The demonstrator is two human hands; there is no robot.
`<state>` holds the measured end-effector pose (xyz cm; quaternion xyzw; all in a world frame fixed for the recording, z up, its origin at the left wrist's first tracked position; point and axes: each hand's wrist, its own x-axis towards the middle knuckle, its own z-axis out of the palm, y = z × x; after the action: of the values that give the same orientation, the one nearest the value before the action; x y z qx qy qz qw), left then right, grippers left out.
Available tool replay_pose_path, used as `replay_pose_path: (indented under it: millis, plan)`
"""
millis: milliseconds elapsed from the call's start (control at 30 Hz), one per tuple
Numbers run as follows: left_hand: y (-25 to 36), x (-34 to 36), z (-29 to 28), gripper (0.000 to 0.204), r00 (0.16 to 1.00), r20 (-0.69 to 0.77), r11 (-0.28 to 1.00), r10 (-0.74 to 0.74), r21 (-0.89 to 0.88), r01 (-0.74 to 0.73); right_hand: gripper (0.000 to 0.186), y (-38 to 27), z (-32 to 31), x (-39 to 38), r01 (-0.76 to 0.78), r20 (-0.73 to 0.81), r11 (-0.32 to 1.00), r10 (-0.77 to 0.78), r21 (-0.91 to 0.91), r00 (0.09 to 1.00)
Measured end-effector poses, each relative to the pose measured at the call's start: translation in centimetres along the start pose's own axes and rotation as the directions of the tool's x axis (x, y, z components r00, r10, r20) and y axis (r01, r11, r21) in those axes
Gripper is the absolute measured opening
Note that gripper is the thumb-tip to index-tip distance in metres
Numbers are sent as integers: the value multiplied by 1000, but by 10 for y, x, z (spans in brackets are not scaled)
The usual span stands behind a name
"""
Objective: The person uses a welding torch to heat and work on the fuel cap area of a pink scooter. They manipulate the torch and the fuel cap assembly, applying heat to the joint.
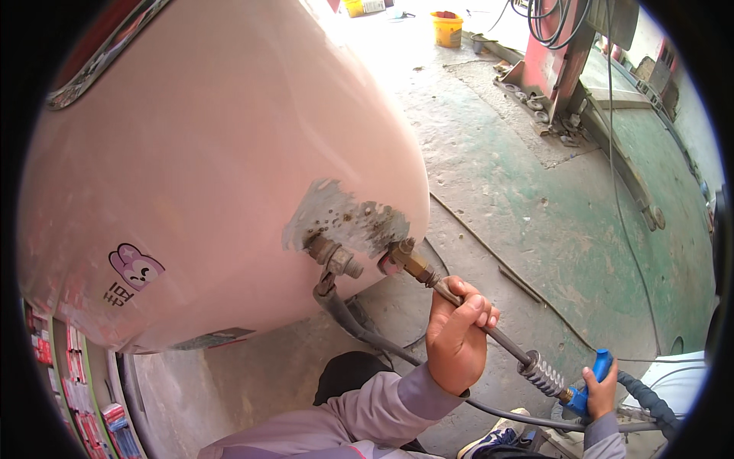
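A long metal rod with a brass end piece, a coil spring and a blue handle makes up a dent puller. Closed around its rod, just behind the brass piece, is my left hand. My right hand grips the blue handle at the other end. The tip is at the right edge of a bare grey patch with dark burn spots on the pink car panel; its exact contact is hidden. Left of it, a metal clamp piece sits against the patch, with a black cable hanging from it.
The cable runs behind my left wrist toward a dark wrapped hose at right. Thin rods lie on the worn green-grey floor. A red lift post stands far right, near a yellow bucket. Packaged goods line the lower left.
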<state>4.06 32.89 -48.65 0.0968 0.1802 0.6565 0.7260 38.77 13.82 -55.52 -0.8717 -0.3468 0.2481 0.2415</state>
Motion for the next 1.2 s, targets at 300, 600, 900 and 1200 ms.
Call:
replay_pose_path:
  millis: [300, 600, 900, 1200]
  plan:
    - [0, -1, 3, 15, 988, 153, 994, -23, -101, 39, 101, 18, -2, -11, 158, -228, 983, -134, 90, 964]
    - [-6, 7, 6, 12, 997, -36, 998, -65, 0, 65, 106, 24, -6, -5, 140, -129, 988, -131, 61, 983]
    - [-7, 11, 1, 9, 999, -7, 999, -49, -13, 49, 108, 20, -3, -5, 135, -115, 989, -129, 51, 985]
    - [-4, 12, 1, 9, 999, 9, 999, -52, 1, 52, 110, 16, -1, -3, 116, -82, 993, -113, 30, 990]
